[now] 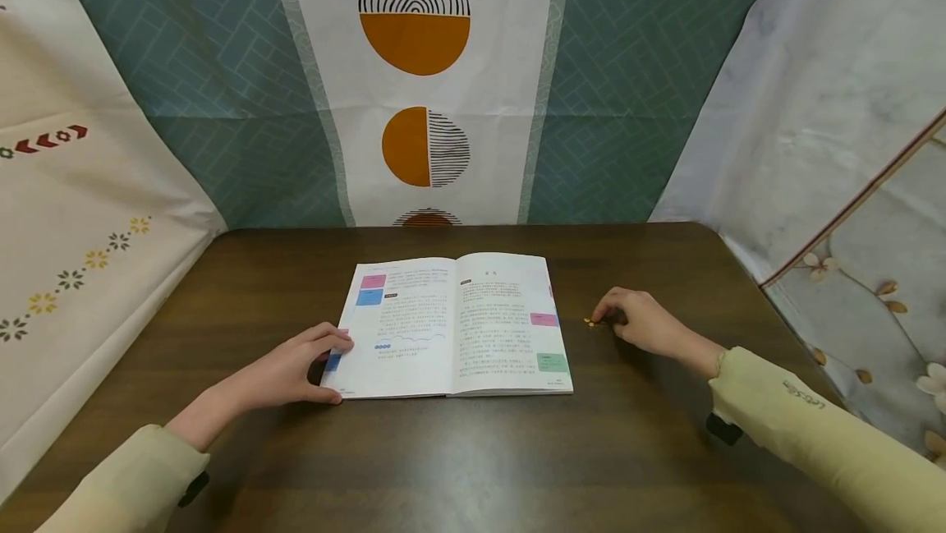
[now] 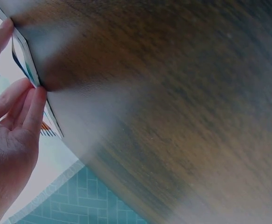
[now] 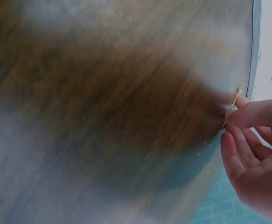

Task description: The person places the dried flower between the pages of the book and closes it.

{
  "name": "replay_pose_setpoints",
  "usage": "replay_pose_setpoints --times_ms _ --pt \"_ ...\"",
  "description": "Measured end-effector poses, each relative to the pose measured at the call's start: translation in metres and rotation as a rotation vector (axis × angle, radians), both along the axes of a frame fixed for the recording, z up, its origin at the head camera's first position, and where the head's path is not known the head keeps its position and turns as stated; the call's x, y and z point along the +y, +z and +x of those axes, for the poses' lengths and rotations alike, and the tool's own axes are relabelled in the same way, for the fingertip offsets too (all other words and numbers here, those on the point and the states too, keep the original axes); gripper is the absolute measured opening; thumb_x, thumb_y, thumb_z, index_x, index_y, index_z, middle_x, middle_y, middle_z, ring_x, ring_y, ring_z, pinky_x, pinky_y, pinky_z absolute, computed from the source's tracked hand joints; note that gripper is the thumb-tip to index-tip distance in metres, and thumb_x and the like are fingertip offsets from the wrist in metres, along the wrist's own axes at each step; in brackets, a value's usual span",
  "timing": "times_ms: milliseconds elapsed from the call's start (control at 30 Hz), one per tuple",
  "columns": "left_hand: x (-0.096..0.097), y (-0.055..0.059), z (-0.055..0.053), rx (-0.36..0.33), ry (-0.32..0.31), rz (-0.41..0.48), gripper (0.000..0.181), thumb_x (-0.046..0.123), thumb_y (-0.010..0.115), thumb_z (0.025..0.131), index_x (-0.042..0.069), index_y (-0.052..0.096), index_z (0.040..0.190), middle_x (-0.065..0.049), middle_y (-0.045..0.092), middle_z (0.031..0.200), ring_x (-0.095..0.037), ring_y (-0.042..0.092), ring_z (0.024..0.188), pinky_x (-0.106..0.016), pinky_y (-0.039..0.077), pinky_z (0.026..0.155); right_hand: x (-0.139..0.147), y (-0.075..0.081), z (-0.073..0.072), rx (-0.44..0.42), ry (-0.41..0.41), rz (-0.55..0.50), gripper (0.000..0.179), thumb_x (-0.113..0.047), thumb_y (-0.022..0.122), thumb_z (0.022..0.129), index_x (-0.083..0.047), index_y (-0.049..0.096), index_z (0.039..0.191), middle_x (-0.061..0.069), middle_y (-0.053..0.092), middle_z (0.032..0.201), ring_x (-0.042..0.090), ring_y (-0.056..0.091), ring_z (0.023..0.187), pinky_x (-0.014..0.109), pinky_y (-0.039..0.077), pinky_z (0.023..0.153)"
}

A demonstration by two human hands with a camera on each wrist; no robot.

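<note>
An open book lies on the brown table, with printed text and pink, blue and green blocks on its pages. My left hand rests at its left side, fingertips on the page edge and thumb near the lower left corner. The left wrist view shows this hand touching the book's edge. Right of the book, my right hand pinches a small, thin gold-coloured piece low at the tabletop. In the right wrist view the gold piece sticks out past the fingers, which partly hide it.
The dark wooden table reaches back to a green and white patterned cloth. Light patterned cloths hang along the left and right sides.
</note>
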State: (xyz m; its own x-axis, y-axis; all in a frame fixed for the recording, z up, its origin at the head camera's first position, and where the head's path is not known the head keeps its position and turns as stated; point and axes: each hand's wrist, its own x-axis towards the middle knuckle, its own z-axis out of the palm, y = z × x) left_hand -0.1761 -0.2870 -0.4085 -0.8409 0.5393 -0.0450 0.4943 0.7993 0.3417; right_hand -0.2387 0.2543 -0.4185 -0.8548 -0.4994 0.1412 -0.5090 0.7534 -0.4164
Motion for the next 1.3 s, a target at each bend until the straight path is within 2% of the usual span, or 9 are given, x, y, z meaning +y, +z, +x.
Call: replay_pose_setpoints --times_ms 100,300,533,767,900,1100,1300 --pt "0.000 0.000 -0.001 -0.004 -0.004 -0.001 0.069 0.047 0.085 0.073 0.010 0.061 0.127 -0.009 0.054 0.135 -0.025 0.056 0.119 -0.047 0.051 0.100 0.001 0.002 0.000 -0.007 0.012 0.008 0.036 0.016 0.061 0.077 -0.011 0.074 0.097 0.003 0.070 0.099 0.024 0.066 0.097 0.042 0.053 0.083" --pt "0.000 0.000 -0.001 -0.009 -0.002 0.000 0.070 0.048 0.084 0.073 0.011 0.061 0.127 -0.009 0.054 0.135 -0.025 0.056 0.118 -0.048 0.051 0.100 0.002 0.004 0.001 -0.006 0.021 0.007 0.035 0.014 0.064 0.079 -0.009 0.074 0.103 0.006 0.070 0.105 0.024 0.066 0.098 0.037 0.053 0.079" --pt "0.000 -0.001 -0.001 -0.005 -0.004 0.009 0.069 0.047 0.084 0.073 0.011 0.061 0.127 -0.010 0.054 0.135 -0.026 0.056 0.118 -0.048 0.050 0.101 0.007 0.013 0.006 0.031 -0.049 -0.006 0.032 0.006 0.071 0.081 -0.005 0.070 0.111 0.013 0.068 0.111 0.029 0.066 0.096 0.045 0.055 0.080" --pt "0.001 0.001 0.000 -0.020 0.001 0.015 0.068 0.046 0.084 0.074 0.010 0.061 0.127 -0.011 0.055 0.135 -0.028 0.056 0.119 -0.049 0.049 0.102 0.012 0.015 0.012 -0.033 -0.134 0.120 0.022 -0.014 0.078 0.083 -0.006 0.073 0.102 0.008 0.069 0.097 0.021 0.064 0.085 0.041 0.054 0.074" --pt "0.001 0.001 0.000 -0.019 -0.001 0.023 0.068 0.046 0.084 0.074 0.010 0.060 0.127 -0.011 0.054 0.135 -0.029 0.056 0.121 -0.049 0.049 0.102 0.015 0.017 0.015 -0.042 -0.154 0.148 0.019 -0.016 0.080 0.081 -0.008 0.074 0.098 0.005 0.069 0.093 0.017 0.064 0.081 0.038 0.054 0.071" --pt "-0.001 0.000 0.001 -0.011 0.003 0.019 0.069 0.046 0.084 0.074 0.010 0.060 0.128 -0.011 0.054 0.136 -0.029 0.056 0.120 -0.049 0.049 0.101 0.021 0.018 0.016 -0.001 -0.122 0.158 0.012 -0.013 0.081 0.079 -0.014 0.076 0.089 0.001 0.071 0.088 0.012 0.064 0.076 0.032 0.052 0.066" --pt "0.001 0.000 0.001 -0.010 -0.001 0.024 0.068 0.044 0.084 0.074 0.009 0.060 0.128 -0.011 0.054 0.135 -0.028 0.056 0.120 -0.048 0.049 0.101 0.022 0.019 0.017 0.007 -0.088 0.200 0.010 -0.014 0.082 0.078 -0.016 0.077 0.087 -0.002 0.074 0.087 0.013 0.066 0.076 0.031 0.052 0.064"
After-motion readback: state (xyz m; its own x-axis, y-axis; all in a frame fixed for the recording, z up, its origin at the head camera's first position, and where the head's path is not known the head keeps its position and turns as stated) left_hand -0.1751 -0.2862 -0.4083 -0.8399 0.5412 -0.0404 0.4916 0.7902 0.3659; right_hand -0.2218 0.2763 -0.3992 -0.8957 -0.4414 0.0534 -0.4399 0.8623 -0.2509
